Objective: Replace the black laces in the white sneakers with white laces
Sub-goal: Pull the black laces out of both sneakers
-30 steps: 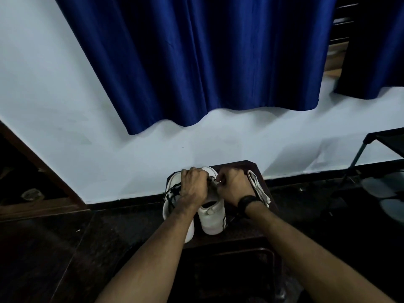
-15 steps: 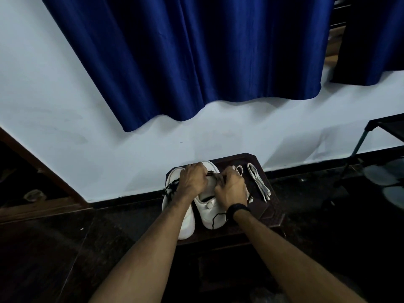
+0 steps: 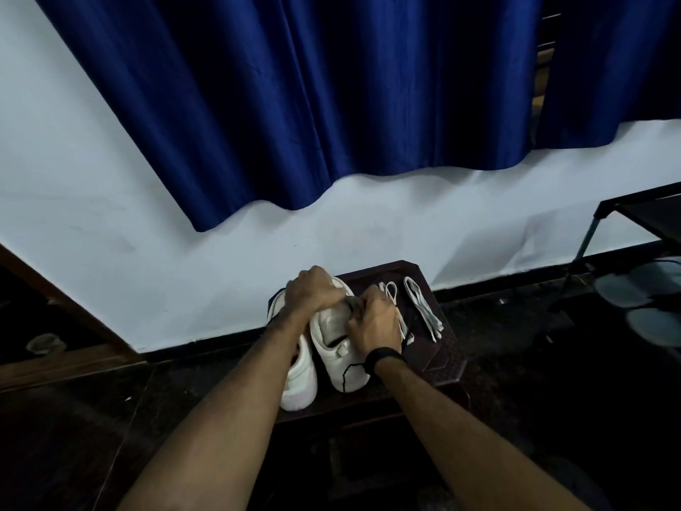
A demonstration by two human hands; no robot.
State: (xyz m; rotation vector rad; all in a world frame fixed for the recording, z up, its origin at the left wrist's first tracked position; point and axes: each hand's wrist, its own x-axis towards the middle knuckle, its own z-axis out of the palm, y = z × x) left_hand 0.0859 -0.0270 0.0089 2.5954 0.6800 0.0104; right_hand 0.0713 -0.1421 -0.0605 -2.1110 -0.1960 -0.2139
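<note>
Standing side by side on a small dark stool (image 3: pixel 438 366), two white sneakers point their toes toward the camera. Both hands work at the far end of the right sneaker (image 3: pixel 337 357). The left hand (image 3: pixel 313 293) reaches over the left sneaker (image 3: pixel 300 381), and its curled fingers grip the far upper edge of the right one. The right hand (image 3: pixel 374 319) sits just right of that, with its fingers bent in against the shoe's lace area, touching the left hand's fingertips; they seem to pinch something dark there, but the spot is too small and shadowed to tell what. A black lace (image 3: pixel 346 374) trails down the near part of the right sneaker, below the right hand. A black band (image 3: pixel 383 357) circles the right wrist. Two bundles of white laces (image 3: pixel 423 311) lie on the stool to the right of the right hand, the closer bundle partly hidden behind it. A blue curtain (image 3: pixel 331 97) hangs on the white wall beyond.
</note>
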